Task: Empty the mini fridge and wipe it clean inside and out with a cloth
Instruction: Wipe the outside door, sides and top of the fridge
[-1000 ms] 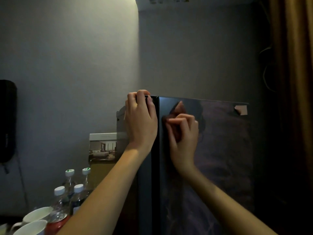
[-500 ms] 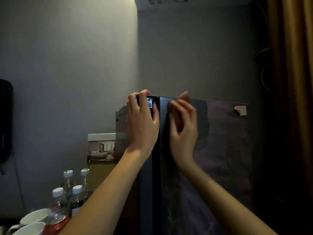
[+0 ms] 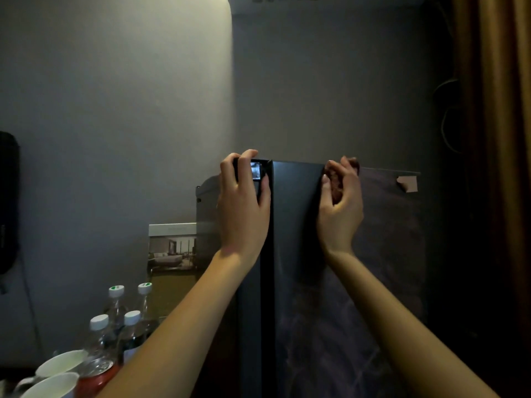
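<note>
The dark mini fridge fills the middle and right of the head view, its glossy door facing me. My left hand grips the fridge's top left corner, fingers curled over the edge. My right hand holds a small dark reddish cloth bunched in its fingers and presses it against the top edge of the door. A small piece of tape sticks to the door's top right corner.
Water bottles with white caps, a red can and two white cups stand at the lower left. A framed picture card leans against the wall behind them. A brown curtain hangs at the right.
My right hand has slid the cloth up and to the right along the door, from beside the left hand to the top edge. The left hand keeps its grip on the corner.
</note>
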The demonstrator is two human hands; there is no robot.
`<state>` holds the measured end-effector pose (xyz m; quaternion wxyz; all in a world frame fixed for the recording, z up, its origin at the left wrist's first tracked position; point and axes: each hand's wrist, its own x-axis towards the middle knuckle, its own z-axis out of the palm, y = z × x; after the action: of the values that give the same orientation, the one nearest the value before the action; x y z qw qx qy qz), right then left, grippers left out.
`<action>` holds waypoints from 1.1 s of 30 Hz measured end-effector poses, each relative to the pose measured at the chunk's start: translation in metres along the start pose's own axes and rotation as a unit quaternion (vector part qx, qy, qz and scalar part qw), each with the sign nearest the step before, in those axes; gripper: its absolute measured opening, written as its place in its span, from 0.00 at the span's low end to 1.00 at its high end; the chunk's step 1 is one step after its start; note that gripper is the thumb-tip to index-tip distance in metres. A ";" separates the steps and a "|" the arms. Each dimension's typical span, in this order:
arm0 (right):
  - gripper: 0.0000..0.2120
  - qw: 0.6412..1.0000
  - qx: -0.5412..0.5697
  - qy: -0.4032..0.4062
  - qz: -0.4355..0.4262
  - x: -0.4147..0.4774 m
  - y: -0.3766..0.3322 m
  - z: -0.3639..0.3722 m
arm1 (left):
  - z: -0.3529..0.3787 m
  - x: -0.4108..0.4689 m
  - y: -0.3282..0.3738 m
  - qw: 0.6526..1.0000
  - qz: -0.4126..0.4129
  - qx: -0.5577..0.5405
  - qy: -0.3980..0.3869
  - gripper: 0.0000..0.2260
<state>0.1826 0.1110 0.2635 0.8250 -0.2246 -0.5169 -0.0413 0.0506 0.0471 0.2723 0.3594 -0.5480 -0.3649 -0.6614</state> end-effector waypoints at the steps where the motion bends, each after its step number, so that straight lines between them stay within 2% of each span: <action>1: 0.14 1.000 0.003 -0.010 -0.016 -0.004 -0.007 0.002 | 0.000 0.000 -0.001 1.000 -0.001 -0.006 0.001 0.15; 4: 0.15 0.989 0.004 -0.091 -0.116 -0.039 -0.019 -0.003 | 0.000 0.000 -0.001 1.000 -0.003 -0.020 -0.004 0.16; 6: 0.16 0.967 0.000 -0.173 -0.186 -0.068 -0.011 -0.015 | -0.001 0.000 -0.002 1.000 -0.001 -0.015 -0.007 0.17; 9: 0.16 0.946 -0.005 -0.238 -0.219 -0.088 0.018 -0.040 | -0.003 -0.007 -0.001 1.000 0.002 0.000 -0.013 0.22; 11: 0.16 0.959 -0.013 -0.218 -0.182 -0.080 0.035 -0.053 | -0.005 -0.019 -0.001 1.000 0.002 0.007 -0.027 0.26; 14: 0.24 0.994 -0.003 -0.105 -0.034 -0.051 0.038 -0.053 | -0.007 -0.030 -0.002 0.999 -0.003 -0.005 -0.041 0.29; 16: 0.30 0.997 0.012 -0.050 0.056 -0.030 0.030 -0.042 | -0.008 -0.032 -0.003 0.999 0.001 -0.021 -0.038 0.29; 17: 0.32 0.997 0.004 -0.040 0.070 -0.024 0.025 -0.036 | -0.008 -0.031 -0.003 0.999 0.002 -0.029 -0.037 0.29; 20: 0.29 0.997 -0.007 -0.067 0.030 -0.029 0.008 -0.019 | -0.011 -0.031 -0.003 0.998 0.000 -0.058 -0.038 0.28; 22: 0.25 0.993 0.003 -0.116 -0.036 -0.054 -0.008 -0.013 | -0.012 -0.032 -0.003 0.997 0.006 -0.064 -0.032 0.27; 25: 0.22 0.961 -0.009 -0.224 -0.164 -0.111 -0.012 -0.021 | -0.014 -0.034 0.000 0.997 0.016 -0.066 -0.027 0.27; 27: 0.21 0.941 -0.022 -0.268 -0.206 -0.142 0.004 -0.040 | -0.016 -0.041 0.000 0.997 0.013 -0.070 -0.032 0.27; 30: 0.19 0.945 -0.022 -0.263 -0.193 -0.156 0.032 -0.067 | -0.020 -0.062 -0.004 0.996 0.001 -0.071 -0.049 0.28; 33: 0.20 0.972 -0.009 -0.199 -0.123 -0.140 0.037 -0.064 | -0.020 -0.089 -0.011 0.995 -0.009 -0.072 -0.062 0.29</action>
<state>0.1824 0.0946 0.1058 0.6924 -0.1709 -0.6936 -0.1015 0.0438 0.0414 0.1809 0.2901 -0.6091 -0.3425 -0.6539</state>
